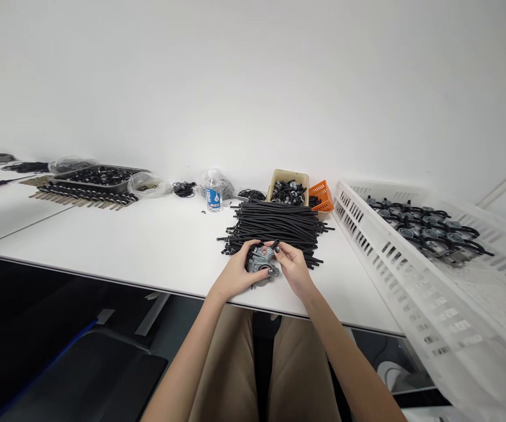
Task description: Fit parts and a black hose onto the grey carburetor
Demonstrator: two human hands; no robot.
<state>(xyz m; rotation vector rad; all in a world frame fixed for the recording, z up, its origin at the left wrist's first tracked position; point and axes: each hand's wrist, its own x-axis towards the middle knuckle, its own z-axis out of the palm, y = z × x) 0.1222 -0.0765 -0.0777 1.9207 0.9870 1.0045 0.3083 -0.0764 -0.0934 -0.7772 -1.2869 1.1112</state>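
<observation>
Casting (259, 259) in front of the tubes (277, 223) is best steadied in the half-curled left hand (235, 274), the black piece (276, 242) pinched squarely by the nearly closed right hand (296, 268).

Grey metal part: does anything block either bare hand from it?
Nothing visible: the left hand grips the grey metal part, the right hand is at its upper right, and slim black tubes lie beyond.
</observation>
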